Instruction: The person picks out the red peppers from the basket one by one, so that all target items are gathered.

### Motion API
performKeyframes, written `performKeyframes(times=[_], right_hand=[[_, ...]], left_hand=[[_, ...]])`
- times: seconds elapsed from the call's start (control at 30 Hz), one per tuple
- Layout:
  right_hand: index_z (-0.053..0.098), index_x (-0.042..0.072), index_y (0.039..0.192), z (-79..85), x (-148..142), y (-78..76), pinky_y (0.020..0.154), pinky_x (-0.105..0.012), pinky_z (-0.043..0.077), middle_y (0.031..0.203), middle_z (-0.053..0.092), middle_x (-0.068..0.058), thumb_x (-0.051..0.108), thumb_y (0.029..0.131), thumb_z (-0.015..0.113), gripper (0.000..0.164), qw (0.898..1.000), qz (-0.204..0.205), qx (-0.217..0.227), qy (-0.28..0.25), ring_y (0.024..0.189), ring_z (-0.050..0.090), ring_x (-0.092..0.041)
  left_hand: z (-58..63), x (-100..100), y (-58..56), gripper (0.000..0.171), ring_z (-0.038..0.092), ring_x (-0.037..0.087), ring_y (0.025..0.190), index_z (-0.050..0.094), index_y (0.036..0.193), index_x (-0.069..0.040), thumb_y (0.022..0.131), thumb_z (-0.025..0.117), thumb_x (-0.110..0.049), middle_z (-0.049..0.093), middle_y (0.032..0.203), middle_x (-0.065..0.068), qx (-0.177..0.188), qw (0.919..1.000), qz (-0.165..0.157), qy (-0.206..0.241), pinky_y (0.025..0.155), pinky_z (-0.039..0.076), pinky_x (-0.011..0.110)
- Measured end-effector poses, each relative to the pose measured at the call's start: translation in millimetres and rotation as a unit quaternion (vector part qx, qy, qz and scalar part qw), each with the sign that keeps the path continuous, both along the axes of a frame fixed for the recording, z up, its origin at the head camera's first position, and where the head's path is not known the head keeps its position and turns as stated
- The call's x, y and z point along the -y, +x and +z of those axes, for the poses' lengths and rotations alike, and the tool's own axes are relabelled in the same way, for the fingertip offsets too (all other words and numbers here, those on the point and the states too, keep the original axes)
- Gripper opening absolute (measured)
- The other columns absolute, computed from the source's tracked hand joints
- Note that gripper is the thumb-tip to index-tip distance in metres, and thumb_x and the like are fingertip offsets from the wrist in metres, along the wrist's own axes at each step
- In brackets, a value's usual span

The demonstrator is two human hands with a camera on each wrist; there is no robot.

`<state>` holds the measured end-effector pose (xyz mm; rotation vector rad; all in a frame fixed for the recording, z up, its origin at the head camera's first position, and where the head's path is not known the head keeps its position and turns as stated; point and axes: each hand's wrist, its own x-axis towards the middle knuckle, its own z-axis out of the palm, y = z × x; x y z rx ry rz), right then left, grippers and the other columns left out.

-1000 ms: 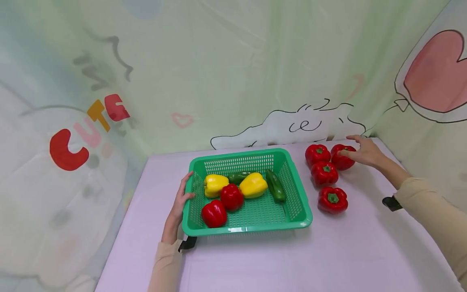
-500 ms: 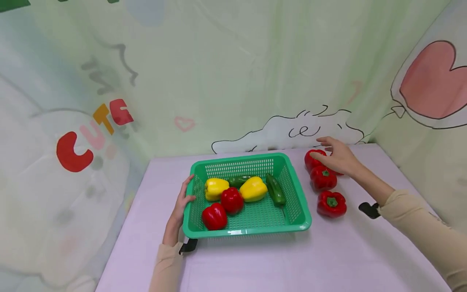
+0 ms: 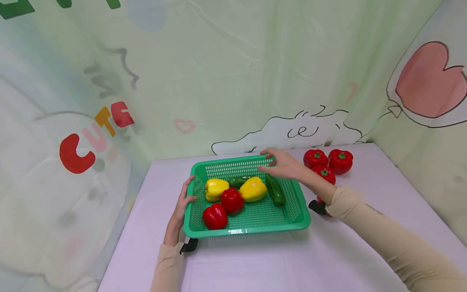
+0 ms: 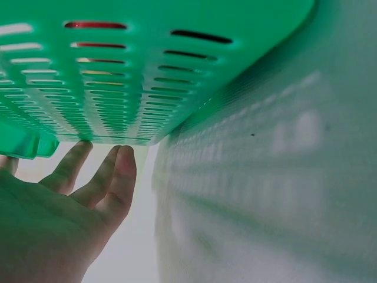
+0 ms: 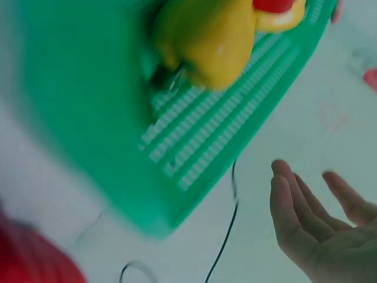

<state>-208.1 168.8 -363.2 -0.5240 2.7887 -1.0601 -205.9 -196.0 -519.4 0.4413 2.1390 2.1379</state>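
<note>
A green plastic basket (image 3: 248,231) holds two yellow bell peppers (image 3: 253,190), two red bell peppers (image 3: 232,200) and two long dark green peppers (image 3: 275,190). My left hand (image 3: 180,207) grips the basket's left side, thumb at the rim and fingers against the outer wall (image 4: 121,177). Over the basket's back right corner hovers my right hand (image 3: 286,164), its fingers spread and loosely bent with nothing between them. In the right wrist view the right hand (image 5: 324,236) appears apart from the basket's rim.
To the basket's right, several red bell peppers (image 3: 341,161) lie on the pale cloth-covered table (image 3: 248,267). The right forearm partly covers the nearest one. A printed curtain (image 3: 233,81) hangs behind the table's back edge.
My right hand has moved left from the loose red bell peppers to above the basket's back right corner, carrying nothing. The left hand stays at the basket's left side.
</note>
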Motion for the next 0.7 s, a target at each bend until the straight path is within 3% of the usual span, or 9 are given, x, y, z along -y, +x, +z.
performKeyframes(times=[0.27, 0.53, 0.7], right_hand=[[0.055, -0.002, 0.13, -4.8, 50.1, -0.2, 0.092, -0.046, 0.051, 0.13, 0.058, -0.023, 0.03, 0.091, 0.066, 0.051, 0.999, 0.046, 0.025, -0.003, 0.111, 0.061, -0.037], [0.061, 0.001, 0.122, -29.6, 85.1, -6.7, 0.091, -0.044, 0.05, 0.124, 0.062, -0.019, 0.032, 0.09, 0.067, 0.046, 0.99, 0.088, 0.077, 0.078, 0.111, 0.058, -0.031], [0.062, -0.002, 0.121, -43.3, 101.7, -11.1, 0.086, -0.041, 0.051, 0.116, 0.064, -0.015, 0.031, 0.089, 0.069, 0.045, 0.985, 0.106, 0.083, 0.112, 0.099, 0.058, -0.026]], left_hand=[[-3.4, 1.6, -1.7, 0.076, 0.028, 0.048, 0.138, 0.018, 0.157, -0.018, 0.086, 0.039, -0.002, 0.012, 0.161, 0.018, 0.0, 1.0, -0.004, 0.0, 0.101, 0.037, 0.063], [-3.7, -0.5, -0.1, 0.075, 0.028, 0.048, 0.137, 0.018, 0.157, -0.018, 0.086, 0.038, -0.005, 0.013, 0.161, 0.018, 0.0, 1.0, -0.006, -0.002, 0.102, 0.037, 0.061], [-3.3, 0.7, -2.3, 0.075, 0.029, 0.049, 0.136, 0.019, 0.157, -0.017, 0.086, 0.039, -0.004, 0.014, 0.161, 0.019, -0.004, 1.0, -0.004, 0.003, 0.1, 0.039, 0.061]])
